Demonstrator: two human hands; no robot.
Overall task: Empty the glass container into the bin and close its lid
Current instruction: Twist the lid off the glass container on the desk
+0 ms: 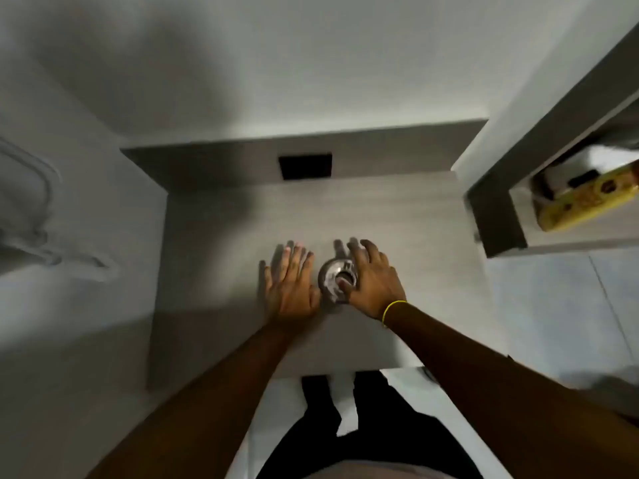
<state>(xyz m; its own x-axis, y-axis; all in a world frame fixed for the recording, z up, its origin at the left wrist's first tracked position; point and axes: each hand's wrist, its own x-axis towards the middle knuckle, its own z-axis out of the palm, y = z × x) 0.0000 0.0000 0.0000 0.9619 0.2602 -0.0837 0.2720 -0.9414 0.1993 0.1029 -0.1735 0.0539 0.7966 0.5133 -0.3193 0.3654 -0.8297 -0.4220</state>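
Note:
A small round glass container (331, 277) stands on the grey wooden table (397, 216), seen from above and blurred. My right hand (375, 283) lies over its right side, with the thumb on its top and the fingers spread past its far rim. My left hand (289, 283) is flat and spread just left of the container, its thumb edge close to the glass. Whether the container has anything inside is not visible. No bin is in view.
A dark square cut-out (305, 166) sits in the table's raised back panel. At the right a grey shelf unit (498, 216) holds a yellow box (587, 198). A white cable (41, 216) lies at the left. My legs stand at the table's front edge.

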